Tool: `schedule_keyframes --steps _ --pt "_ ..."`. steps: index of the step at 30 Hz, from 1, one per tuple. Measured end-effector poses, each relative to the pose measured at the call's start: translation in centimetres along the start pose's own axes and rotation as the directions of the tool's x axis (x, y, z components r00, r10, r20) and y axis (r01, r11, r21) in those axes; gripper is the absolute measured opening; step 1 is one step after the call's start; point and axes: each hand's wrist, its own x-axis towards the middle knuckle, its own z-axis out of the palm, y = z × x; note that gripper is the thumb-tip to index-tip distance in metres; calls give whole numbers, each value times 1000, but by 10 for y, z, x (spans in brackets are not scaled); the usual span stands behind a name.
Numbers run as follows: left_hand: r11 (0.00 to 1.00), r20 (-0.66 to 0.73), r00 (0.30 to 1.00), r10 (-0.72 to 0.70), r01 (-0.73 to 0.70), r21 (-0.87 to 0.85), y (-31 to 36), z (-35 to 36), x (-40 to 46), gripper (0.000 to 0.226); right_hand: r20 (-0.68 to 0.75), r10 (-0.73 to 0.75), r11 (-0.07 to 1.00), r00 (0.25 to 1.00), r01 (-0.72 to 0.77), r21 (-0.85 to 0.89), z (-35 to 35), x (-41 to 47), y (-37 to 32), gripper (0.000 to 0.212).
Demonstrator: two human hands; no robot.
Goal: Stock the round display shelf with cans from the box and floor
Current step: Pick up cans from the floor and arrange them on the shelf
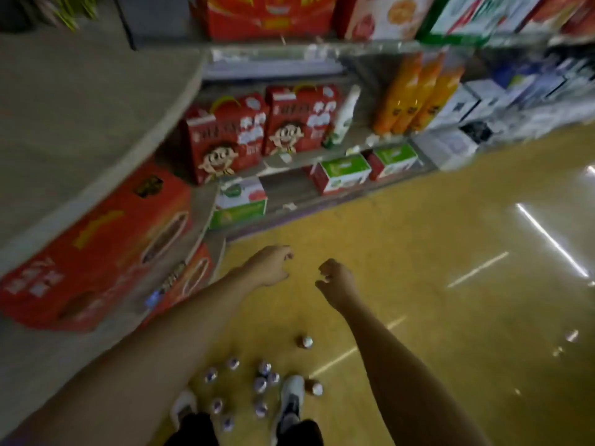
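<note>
Both arms reach forward over the floor (418,252). The left hand (270,265) and right hand (338,281) hang loosely curled, holding nothing. Cans (260,384) stand scattered near the shoes (291,397).

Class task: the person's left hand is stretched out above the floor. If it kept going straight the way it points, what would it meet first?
Probably the bare yellow floor, then the bottom shelf holding the green and white carton. The left hand is empty; depth is unclear in this blurred view.

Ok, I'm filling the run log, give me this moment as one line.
left hand: empty, fingers curled | right hand: empty, fingers curled | cans: standing on floor by shoes | shelf: bare
</note>
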Motion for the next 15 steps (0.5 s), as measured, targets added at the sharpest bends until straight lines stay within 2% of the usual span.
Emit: schedule_keyframes --steps 7,15 --pt "993 99 989 -114 111 27 -18 168 56 45 39 230 964 972 -233 125 84 9 167 40" --pt "969 240 939 -245 230 91 -83 388 97 54 124 456 875 881 -469 116 209 14 356 46"
